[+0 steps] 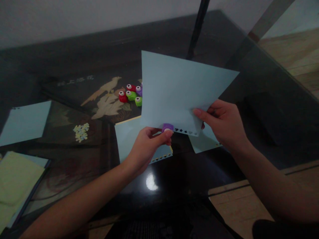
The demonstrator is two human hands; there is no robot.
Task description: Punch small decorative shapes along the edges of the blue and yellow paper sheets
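Note:
My left hand (144, 147) pinches a small purple paper punch (167, 127) clamped on the lower edge of a light blue sheet (174, 89). My right hand (224, 122) holds that sheet up by its lower right corner. A row of small punched shapes (184, 131) runs along the sheet's bottom edge, right of the punch. Under my hands lie two more blue sheets (129, 136) (204, 141) on the glass table (74, 66), each with a punched border.
Several small punches, red, green and purple (131, 94), cluster behind the held sheet. A pile of paper bits (81, 131) lies to the left. More sheets sit at the far left: blue (25, 122) and yellow-green (17, 179). A black pole (196, 30) rises at the back.

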